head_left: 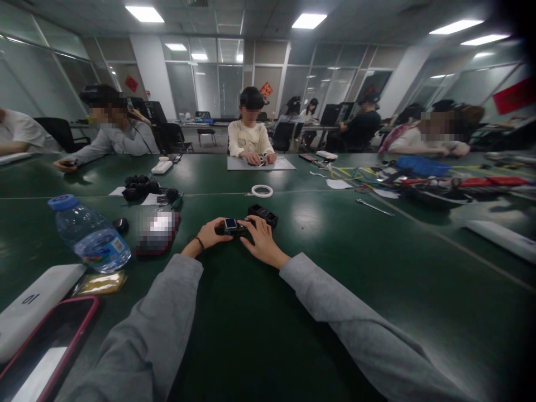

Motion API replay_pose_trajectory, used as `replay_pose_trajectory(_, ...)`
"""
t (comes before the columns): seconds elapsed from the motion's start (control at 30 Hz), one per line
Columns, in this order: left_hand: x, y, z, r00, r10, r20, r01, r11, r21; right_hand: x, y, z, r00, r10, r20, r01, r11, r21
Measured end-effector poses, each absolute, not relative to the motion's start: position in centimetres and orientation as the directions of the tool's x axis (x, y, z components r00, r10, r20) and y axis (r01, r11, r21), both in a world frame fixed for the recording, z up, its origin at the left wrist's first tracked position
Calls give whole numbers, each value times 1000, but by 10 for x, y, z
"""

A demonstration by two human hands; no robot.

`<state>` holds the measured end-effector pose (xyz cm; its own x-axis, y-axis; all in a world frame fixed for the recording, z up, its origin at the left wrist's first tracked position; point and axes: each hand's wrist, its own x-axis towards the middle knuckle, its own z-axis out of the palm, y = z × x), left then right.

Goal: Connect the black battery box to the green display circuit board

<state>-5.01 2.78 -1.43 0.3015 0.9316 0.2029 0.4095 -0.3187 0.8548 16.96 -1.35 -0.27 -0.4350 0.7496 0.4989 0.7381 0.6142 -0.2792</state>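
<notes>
Between my hands is a small black device with a square, lit-looking screen (230, 223), just above or on the green tabletop. My left hand (210, 233) grips its left end, with a dark band around the wrist. My right hand (262, 241) has its thumb and fingers closed about the right end, which they partly hide. Right behind the right fingers lies a black case with recesses (263, 214). Whether the right hand touches that case I cannot tell.
Left of my arms are a tilted water bottle (92, 237), a phone (159, 231), a white box (36, 307) and a red-edged phone (46, 357). Ahead lies a coiled white cable (262, 191). Rightward are a wrench (374, 207) and tangled cables (377, 176). Several people sit around the table.
</notes>
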Motion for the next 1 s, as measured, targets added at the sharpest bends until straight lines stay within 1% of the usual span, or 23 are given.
replay_pose_trajectory(0.13,-48,25,-10,290,937,194,400,-302,865,168,-11,-6,-410,765,496,752,592,-291)
replay_pose_trajectory(0.27,-49,25,-11,302,932,202,367,-309,878,168,-14,-3,-429,751,502,750,605,-266)
replay_pose_trajectory(0.37,-51,28,-14,314,925,212,376,-327,867,169,-17,1,-425,739,523,753,610,-249)
replay_pose_trajectory(0.5,-52,33,-21,349,907,235,374,-365,853,169,-16,2,-405,739,538,755,603,-259)
replay_pose_trajectory(0.67,-53,36,-26,340,911,235,383,-362,850,169,-15,1,-401,734,548,749,607,-265)
replay_pose_trajectory(0.83,-52,31,-20,319,921,223,350,-333,876,169,-22,6,-441,704,556,736,639,-225)
replay_pose_trajectory(1.0,-49,26,-12,299,934,197,363,-302,881,169,-24,10,-448,704,550,726,646,-236)
